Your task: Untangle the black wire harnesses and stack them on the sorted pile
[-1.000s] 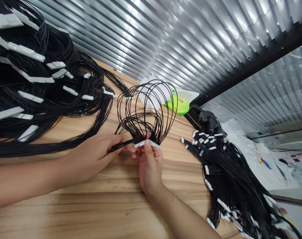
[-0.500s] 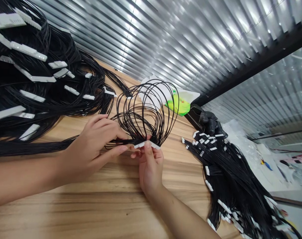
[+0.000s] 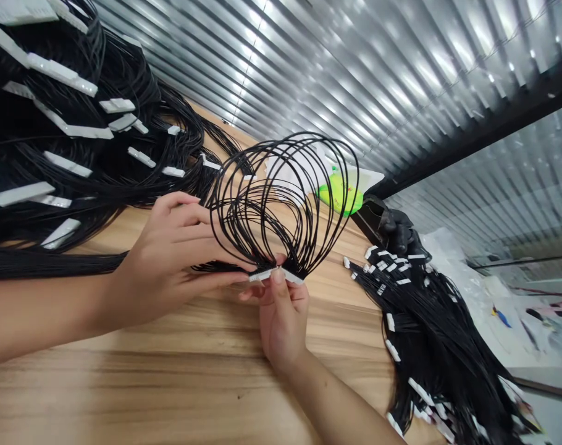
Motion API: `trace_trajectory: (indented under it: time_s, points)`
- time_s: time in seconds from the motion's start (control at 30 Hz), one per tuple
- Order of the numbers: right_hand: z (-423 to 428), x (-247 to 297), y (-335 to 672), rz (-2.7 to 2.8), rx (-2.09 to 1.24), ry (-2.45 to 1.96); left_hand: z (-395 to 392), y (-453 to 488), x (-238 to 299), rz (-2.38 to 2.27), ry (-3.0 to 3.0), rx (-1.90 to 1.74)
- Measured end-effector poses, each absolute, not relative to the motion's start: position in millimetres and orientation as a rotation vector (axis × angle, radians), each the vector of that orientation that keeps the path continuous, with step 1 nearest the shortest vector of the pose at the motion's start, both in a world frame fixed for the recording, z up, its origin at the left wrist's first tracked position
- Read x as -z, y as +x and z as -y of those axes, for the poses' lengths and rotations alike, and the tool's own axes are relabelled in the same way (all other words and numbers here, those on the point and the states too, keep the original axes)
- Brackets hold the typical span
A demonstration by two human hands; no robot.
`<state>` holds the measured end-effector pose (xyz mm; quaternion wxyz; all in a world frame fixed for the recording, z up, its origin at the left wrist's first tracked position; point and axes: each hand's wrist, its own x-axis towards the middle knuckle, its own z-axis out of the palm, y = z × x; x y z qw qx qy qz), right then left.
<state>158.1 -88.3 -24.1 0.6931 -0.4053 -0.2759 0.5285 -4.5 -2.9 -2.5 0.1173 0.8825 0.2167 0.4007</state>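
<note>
My right hand pinches two white connectors between thumb and fingers, their inner ends meeting at an angle under the thumb. From them a bundle of thin black wires rises and curves round in wide loops. My left hand is at the left side of this bundle, with the wires running between its thumb and fingers. Its thumb tip lies close to the left connector's end, and its fingertips are partly hidden behind the wires.
A big heap of black wires with white connectors fills the left of the wooden table. Another wire pile lies at the right edge. Behind the loops are white paper and a bright green packet, before a corrugated metal wall.
My left hand has moved right and closed in on the wires beside the left connector. The loops stand taller and wider. My right hand keeps its pinch, and the whole view has shifted slightly.
</note>
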Motion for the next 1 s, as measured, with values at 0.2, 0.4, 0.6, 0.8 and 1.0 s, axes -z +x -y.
trace_trajectory:
  time_s: [0.2,0.4,0.6,0.8,1.0]
  points:
    - [87.8,24.7,159.3,0.602,-1.135,-1.023,3.6,-1.9,2.7,-0.623,2.518,-1.193]
    - [87.8,24.3,158.7,0.58,-1.128,-1.025,3.6,-2.1,3.4,-0.597,2.536,-1.177]
    - [87.7,25.0,158.5,0.601,-1.157,-0.959,4.6,-3.7,3.3,-0.617,2.515,-1.175]
    - [89.0,26.6,158.8,0.616,-1.161,-0.945,2.5,-5.0,4.0,-0.587,2.522,-1.168]
    - [89.1,25.8,158.5,0.621,-1.197,-0.882,3.4,-2.7,7.3,-0.556,2.472,-1.258]
